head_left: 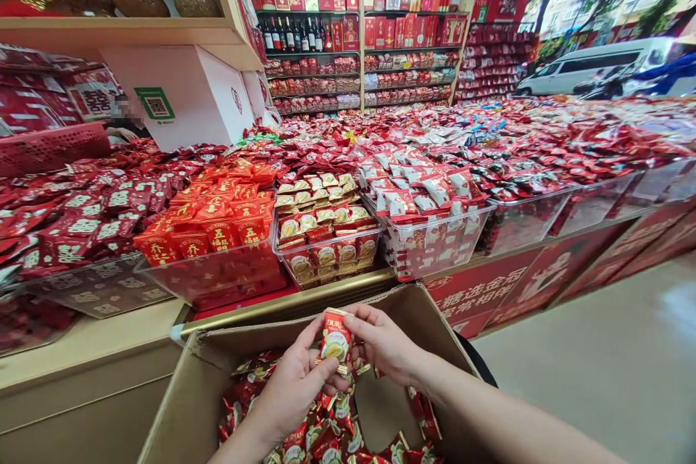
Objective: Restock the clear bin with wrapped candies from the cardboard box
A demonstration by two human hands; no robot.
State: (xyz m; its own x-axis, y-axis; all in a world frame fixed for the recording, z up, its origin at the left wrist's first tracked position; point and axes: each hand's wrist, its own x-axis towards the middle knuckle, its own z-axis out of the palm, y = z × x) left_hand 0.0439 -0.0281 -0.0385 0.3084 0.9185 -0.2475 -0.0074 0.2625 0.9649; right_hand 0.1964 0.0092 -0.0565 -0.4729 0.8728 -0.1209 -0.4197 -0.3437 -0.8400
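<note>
Between my two hands, over an open cardboard box (179, 377), is a red and gold wrapped durian candy (335, 339), its printed face turned up. My left hand (304, 370) grips it from the left and below, thumb on its lower edge. My right hand (383, 341) pinches its upper right side with thumb and fingers. Loose candies (326, 435) of the same kind lie in the box below, with a patch of bare cardboard bottom among them. Just beyond the box stands a clear plastic bin (326, 239) with the same candies stacked in neat rows.
Clear bins of orange-red packets (212, 225) and white-red packets (429, 192) flank the durian bin. More bins (527, 217) run right along the counter. Shelves (362, 29) with bottles and red boxes stand behind. Bare floor (609, 348) lies at right, and a person is partly visible at far left.
</note>
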